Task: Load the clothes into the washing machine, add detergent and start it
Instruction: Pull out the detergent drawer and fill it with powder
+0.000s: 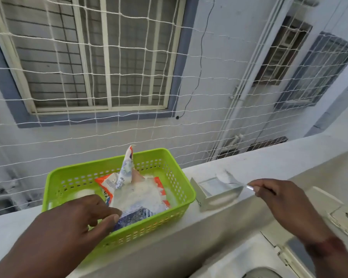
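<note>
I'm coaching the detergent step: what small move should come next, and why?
Probably tip the spoon into the tray: the right hand pinches its handle with the bowl over the tray, while the left hand holds the bag in the basket.

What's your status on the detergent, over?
Left hand grips detergent packet in green basket. Right hand pinches spoon over white tray on ledge. Nothing blocking.

Print on the detergent packet (129, 199) is too blurred to read.
</note>
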Action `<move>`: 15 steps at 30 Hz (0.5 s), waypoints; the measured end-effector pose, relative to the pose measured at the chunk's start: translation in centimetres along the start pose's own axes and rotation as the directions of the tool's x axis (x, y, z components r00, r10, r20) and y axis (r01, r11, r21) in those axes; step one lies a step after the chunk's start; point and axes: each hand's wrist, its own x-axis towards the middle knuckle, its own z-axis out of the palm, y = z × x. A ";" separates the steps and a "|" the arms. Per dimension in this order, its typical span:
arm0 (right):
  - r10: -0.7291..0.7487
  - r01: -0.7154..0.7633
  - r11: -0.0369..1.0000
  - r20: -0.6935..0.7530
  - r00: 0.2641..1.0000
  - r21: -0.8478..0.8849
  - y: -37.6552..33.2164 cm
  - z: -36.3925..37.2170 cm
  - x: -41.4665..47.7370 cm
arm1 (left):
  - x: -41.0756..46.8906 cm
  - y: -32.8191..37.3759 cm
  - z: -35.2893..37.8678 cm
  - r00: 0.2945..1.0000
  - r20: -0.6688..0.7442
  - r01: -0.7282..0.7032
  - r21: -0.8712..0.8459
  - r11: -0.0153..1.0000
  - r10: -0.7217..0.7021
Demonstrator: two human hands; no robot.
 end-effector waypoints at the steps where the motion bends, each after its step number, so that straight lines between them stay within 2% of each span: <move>1: 0.000 0.000 1.000 -0.014 1.000 -0.008 0.3 0.6 -0.2 | 0.1 -0.1 0.0 1.000 -0.002 0.005 -0.011 1.000 -0.005; 7: -0.051 0.051 0.999 -0.028 0.998 -0.005 0.6 3.5 -0.7 | 0.2 0.1 -0.2 1.000 0.011 0.024 -0.014 1.000 -0.024; 15: -0.047 0.044 0.998 -0.073 0.996 -0.047 0.9 4.3 -0.7 | 0.1 0.1 -0.2 0.999 0.024 0.022 -0.036 0.999 -0.021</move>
